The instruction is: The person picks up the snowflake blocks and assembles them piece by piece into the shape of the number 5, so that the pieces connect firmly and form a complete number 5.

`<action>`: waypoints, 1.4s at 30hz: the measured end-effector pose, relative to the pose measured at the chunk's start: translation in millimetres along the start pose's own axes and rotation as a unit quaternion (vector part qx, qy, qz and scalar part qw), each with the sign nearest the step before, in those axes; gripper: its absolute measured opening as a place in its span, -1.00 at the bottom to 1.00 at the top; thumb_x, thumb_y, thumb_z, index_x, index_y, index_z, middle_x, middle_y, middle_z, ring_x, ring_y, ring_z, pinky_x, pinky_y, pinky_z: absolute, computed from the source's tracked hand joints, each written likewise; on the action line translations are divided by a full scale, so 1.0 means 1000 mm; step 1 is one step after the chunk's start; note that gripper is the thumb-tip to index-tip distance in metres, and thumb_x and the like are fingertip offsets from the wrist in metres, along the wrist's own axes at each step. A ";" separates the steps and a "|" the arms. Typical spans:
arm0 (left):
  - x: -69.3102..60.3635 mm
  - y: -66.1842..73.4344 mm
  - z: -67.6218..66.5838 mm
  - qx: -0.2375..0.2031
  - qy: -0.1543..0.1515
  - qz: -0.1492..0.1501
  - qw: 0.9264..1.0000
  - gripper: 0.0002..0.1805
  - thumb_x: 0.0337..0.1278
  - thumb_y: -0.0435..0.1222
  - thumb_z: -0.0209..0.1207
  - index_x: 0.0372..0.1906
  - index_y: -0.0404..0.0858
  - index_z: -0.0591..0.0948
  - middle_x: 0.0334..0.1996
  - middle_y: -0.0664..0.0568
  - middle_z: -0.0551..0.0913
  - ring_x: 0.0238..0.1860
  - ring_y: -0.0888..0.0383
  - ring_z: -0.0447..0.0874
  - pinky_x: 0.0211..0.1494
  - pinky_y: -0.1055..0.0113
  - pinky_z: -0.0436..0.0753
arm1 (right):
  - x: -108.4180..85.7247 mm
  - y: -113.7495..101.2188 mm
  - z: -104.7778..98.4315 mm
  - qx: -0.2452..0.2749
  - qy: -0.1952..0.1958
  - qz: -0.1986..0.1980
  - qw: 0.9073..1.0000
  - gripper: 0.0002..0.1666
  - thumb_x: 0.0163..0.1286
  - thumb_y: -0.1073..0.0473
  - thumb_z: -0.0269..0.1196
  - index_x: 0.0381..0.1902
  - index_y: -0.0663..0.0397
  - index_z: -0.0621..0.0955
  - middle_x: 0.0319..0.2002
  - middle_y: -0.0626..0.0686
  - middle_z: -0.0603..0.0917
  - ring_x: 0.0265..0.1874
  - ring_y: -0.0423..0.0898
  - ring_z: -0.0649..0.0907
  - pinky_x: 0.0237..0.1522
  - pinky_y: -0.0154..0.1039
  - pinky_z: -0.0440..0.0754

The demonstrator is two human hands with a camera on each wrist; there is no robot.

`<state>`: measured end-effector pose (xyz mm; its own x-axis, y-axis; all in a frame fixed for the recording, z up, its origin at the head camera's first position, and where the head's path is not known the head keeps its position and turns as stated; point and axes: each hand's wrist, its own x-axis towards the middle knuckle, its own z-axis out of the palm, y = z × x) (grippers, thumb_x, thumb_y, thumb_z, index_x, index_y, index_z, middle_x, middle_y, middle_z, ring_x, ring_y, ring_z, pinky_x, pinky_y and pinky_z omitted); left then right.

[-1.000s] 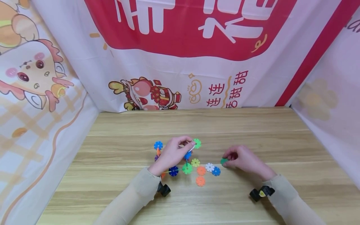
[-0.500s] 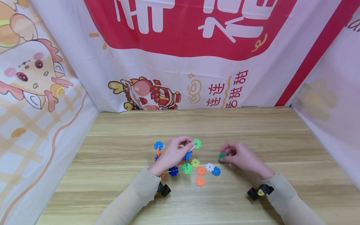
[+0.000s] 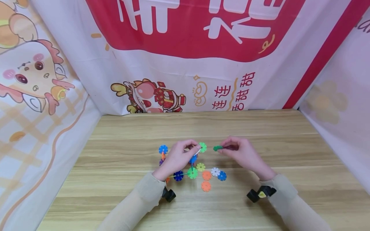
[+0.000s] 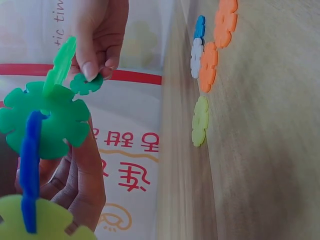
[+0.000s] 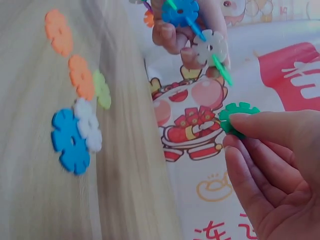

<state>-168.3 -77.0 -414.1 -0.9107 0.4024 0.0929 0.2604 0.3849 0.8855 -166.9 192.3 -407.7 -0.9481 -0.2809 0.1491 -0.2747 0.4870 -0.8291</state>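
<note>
My left hand [image 3: 180, 158] pinches a chain of interlocking snowflake discs near its far end, by a white disc [image 5: 210, 48]. Slotted into that one, a light green disc [image 3: 203, 147] sticks out to the right. The chain runs back through a blue disc [image 3: 193, 158], a green disc [image 3: 192, 173] and a dark blue disc [image 3: 178, 175]; my left hand and forearm hide part of it. Between thumb and fingers, my right hand [image 3: 244, 155] pinches a dark green disc [image 5: 232, 125]. It is held above the table, a small gap away from the light green disc.
On the wooden table [image 3: 260, 128] lie a yellow-green disc [image 3: 200, 166], an orange disc [image 3: 207, 175], another orange disc [image 3: 206, 186], a white disc [image 3: 215, 172] and a blue disc [image 3: 222, 175]. Printed cloth [image 3: 188, 86] walls the back and sides.
My right hand has moved up and left with the dark green disc, turning it more edge-on and closer to the chain's light green end. The left hand has stayed still.
</note>
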 end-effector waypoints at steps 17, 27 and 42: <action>-0.001 0.004 0.001 -0.043 -0.017 -0.024 0.999 -0.72 0.52 0.02 0.09 -0.05 -0.04 0.68 -0.39 0.02 0.69 -0.50 0.02 0.66 -0.41 0.07 0.70 | 0.006 -0.014 0.017 0.030 0.024 -0.064 0.997 -0.88 0.31 0.24 0.47 -0.21 -0.05 0.78 -0.26 -0.13 0.77 -0.27 -0.12 0.74 -0.20 -0.21 0.74; 0.000 0.005 0.003 -0.067 -0.036 -0.007 0.997 -0.65 0.58 -0.03 0.03 -0.10 -0.20 0.66 -0.35 -0.20 0.69 -0.54 0.03 0.69 -0.48 0.15 0.67 | 0.008 -0.016 0.026 0.045 0.048 -0.097 0.993 -0.92 0.28 0.29 0.48 -0.28 0.02 0.81 -0.30 -0.10 0.79 -0.29 -0.12 0.75 -0.19 -0.17 0.75; -0.001 0.008 -0.002 -0.069 -0.032 -0.037 0.996 -0.67 0.59 0.01 0.00 -0.07 -0.12 0.63 -0.20 -0.07 0.75 -0.41 -0.10 0.72 -0.30 0.00 0.68 | 0.010 -0.015 0.029 0.026 0.027 -0.066 0.997 -0.71 0.27 0.21 0.50 -0.04 0.05 0.78 -0.16 -0.10 0.79 -0.23 -0.16 0.74 -0.12 -0.14 0.74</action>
<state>-166.0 -76.5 -406.5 -0.9021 0.4315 0.0001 0.1430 0.2989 0.9435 -167.9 158.1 -409.1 -0.9115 -0.2944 0.2871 -0.3910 0.4042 -0.8269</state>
